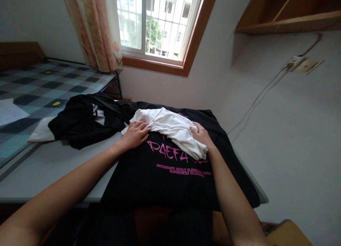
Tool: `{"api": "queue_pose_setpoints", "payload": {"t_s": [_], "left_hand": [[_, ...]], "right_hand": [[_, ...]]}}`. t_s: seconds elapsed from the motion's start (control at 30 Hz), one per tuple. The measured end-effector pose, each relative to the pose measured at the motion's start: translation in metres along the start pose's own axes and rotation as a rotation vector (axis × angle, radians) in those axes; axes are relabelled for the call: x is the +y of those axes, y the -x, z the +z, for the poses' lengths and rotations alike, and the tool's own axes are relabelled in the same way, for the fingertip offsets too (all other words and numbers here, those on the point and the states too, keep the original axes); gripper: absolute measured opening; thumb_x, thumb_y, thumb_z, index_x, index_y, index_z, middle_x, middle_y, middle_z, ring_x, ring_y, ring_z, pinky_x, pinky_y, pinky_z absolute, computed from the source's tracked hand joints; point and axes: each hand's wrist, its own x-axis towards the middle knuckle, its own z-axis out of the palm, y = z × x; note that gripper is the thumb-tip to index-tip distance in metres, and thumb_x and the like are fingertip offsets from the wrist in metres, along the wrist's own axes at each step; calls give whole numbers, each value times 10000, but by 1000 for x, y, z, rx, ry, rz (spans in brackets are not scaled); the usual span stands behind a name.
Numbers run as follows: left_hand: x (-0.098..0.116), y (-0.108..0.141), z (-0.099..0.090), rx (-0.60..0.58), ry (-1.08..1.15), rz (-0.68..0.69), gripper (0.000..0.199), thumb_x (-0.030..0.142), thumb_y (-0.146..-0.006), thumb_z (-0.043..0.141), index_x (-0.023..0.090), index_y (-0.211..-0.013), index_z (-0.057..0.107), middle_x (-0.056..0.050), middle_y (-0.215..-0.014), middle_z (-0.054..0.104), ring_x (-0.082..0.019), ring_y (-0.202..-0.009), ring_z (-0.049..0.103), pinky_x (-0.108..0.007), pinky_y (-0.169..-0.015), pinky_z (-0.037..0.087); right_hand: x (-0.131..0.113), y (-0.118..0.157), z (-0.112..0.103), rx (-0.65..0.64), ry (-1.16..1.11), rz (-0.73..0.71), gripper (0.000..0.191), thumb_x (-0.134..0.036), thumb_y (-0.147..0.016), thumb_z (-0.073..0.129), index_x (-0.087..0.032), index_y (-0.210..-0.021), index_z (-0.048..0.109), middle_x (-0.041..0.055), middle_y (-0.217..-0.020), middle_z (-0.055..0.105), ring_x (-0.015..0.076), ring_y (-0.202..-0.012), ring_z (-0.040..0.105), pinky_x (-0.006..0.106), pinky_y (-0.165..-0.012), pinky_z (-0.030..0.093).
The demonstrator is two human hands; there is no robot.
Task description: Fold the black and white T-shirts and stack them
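Observation:
A crumpled white garment [170, 123] lies in loose folds on a black garment [138, 178] with pink lettering, which is spread over the table. Palm down, my left hand [136, 134] rests at the left end of the white garment, its fingers stretched out over the fabric edge. At the other end, my right hand [201, 135] has thumb and fingers closed on the white fabric. Some of its fingertips are hidden by the folds. What kind of garment the white one is, I cannot tell.
Left of my left hand, a bunched black and white garment [82, 121] lies partly on the white tabletop [66, 171]. A bed with a checked cover [87, 79] stands beyond it. Cords [255, 103] hang from a wall socket [295, 63] at right. A window [165, 25] is ahead.

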Motion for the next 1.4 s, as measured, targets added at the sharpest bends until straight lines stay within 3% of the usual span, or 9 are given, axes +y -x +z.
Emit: {"api": "queue_pose_setpoints", "payload": {"t_s": [0.33, 1.2, 1.4], "left_hand": [[1, 0, 0, -4, -7, -6, 284, 310, -959, 514, 255, -1188, 671, -96, -1332, 622, -323, -1286, 503, -530, -1062, 332], [0, 0, 1, 4, -40, 5, 277, 312, -967, 514, 249, -1191, 665, -90, -1342, 622, -316, -1297, 501, -515, -1062, 330], [1, 0, -1, -2, -41, 8, 272, 309, -966, 516, 242, -1181, 668, -96, -1340, 624, -322, -1295, 503, -525, -1051, 333]], "right_hand": [[3, -1, 2, 14, -5, -18, 463, -435, -897, 547, -208, -1292, 630, 124, -1339, 643, 297, -1260, 577, 478, -1082, 427], [-3, 0, -1, -18, 9, 15, 495, -404, -915, 530, -137, -1325, 602, 172, -1377, 607, 303, -1273, 568, 464, -1087, 426], [-1, 0, -1, -9, 2, 5, 479, -419, -912, 537, -176, -1318, 610, 147, -1374, 615, 301, -1272, 569, 471, -1081, 431]]}}
